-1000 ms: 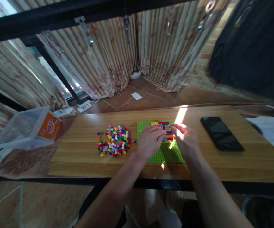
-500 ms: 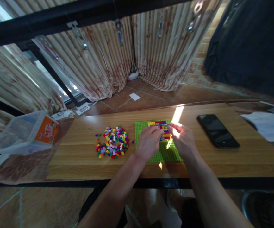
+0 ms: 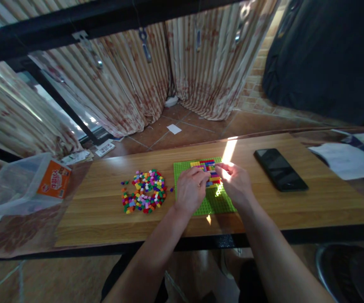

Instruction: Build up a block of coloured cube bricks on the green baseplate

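A green studded baseplate (image 3: 182,172) lies on the wooden table (image 3: 264,206). Rows of small coloured bricks (image 3: 209,165) cover its far right part. My left hand (image 3: 191,189) rests over the plate with its fingers curled, the tips at the brick rows. My right hand (image 3: 235,183) is beside it, fingers pinched together at the same rows; what they pinch is too small to make out. A loose heap of small coloured bricks (image 3: 144,196) lies on the table left of the plate.
A black phone (image 3: 279,169) lies to the right of the plate, white paper (image 3: 342,160) further right. A clear plastic bag with an orange label (image 3: 27,185) sits at the table's left end. Striped curtains (image 3: 122,88) hang behind, above a tiled floor.
The view has shifted, so everything sits slightly further left and higher in the picture. Both hands stay at the brick rows in the same pose.
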A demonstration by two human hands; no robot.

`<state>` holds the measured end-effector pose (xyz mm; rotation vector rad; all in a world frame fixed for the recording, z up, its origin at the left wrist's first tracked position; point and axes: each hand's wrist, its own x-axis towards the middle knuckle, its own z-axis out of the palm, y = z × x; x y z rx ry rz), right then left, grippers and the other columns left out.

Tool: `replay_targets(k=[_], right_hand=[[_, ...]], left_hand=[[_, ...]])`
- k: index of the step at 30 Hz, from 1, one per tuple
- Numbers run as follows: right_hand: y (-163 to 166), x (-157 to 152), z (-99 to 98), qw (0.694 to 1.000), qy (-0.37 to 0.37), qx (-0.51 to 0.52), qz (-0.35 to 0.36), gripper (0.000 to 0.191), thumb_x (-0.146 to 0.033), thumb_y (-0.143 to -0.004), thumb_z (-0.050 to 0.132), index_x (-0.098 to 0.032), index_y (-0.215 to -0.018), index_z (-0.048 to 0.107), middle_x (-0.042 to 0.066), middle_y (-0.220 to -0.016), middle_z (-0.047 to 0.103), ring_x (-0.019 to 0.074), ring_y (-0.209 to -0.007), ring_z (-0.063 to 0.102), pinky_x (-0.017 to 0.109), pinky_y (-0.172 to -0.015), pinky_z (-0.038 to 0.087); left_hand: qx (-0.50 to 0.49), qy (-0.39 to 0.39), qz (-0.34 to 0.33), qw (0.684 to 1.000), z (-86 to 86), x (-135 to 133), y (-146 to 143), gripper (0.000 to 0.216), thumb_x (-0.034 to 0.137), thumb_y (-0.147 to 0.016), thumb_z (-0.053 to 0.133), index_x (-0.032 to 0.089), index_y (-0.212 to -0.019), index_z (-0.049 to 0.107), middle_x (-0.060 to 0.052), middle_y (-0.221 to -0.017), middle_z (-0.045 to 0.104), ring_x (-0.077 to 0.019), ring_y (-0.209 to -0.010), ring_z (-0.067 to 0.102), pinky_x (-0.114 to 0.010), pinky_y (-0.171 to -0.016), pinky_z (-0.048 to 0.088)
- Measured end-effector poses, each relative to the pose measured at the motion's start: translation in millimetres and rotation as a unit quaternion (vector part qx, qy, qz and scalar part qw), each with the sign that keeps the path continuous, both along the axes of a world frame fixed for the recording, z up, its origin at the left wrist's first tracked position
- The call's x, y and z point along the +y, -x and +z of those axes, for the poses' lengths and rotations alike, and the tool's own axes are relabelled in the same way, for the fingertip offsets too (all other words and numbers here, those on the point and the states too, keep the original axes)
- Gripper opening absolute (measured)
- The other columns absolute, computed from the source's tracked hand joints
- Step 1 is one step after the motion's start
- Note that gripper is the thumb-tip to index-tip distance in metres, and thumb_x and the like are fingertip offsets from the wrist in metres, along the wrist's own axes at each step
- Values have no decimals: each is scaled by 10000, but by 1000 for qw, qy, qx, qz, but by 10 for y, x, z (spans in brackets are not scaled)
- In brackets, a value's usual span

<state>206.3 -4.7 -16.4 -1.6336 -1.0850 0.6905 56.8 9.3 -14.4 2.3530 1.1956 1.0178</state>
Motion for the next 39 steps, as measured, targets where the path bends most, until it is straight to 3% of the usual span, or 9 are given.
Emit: replay_targets(k=[9,21,28,34,39], right_hand=[[-3,-9,5,1000,5,-4,8,383,-433,-787,620,-125,-965,763,129,-879,778,243,-807,725,343,-715,548],[-38,4,-57,999,30,20,34,433,-339,-635,686,-150,-1024,715,106,-882,757,262,-848,720,397,-780,575],[-24,1,-29,998,25,45,37,427,-343,-616,680,-145,-993,713,105,-873,761,243,-771,720,378,-731,577],[-4,3,-32,998,28,48,11,429,-356,-602,699,-152,-978,715,110,-864,761,261,-777,721,382,-703,579],[-15,5,-50,998,29,48,23,398,-368,-615,694,-171,-960,713,104,-876,762,259,-782,717,383,-719,569]], left_hand=[[25,-42,38,998,-44,-45,-56,109,188,-932,628,214,-971,727,-26,-935,764,-207,-919,682,-372,-862,489],[44,-29,77,996,-63,-148,-73,240,135,-926,562,178,-1150,638,-69,-981,763,-234,-912,693,-410,-876,501],[66,-21,74,995,-54,-151,-80,276,146,-934,550,156,-1205,602,-80,-972,757,-245,-907,683,-419,-862,495],[83,-27,61,994,-45,-164,-65,202,170,-962,516,162,-1133,623,-76,-927,741,-245,-894,665,-407,-847,488],[79,3,41,996,-17,-190,-37,276,158,-936,551,149,-1208,599,-88,-973,742,-265,-941,662,-446,-890,499]])
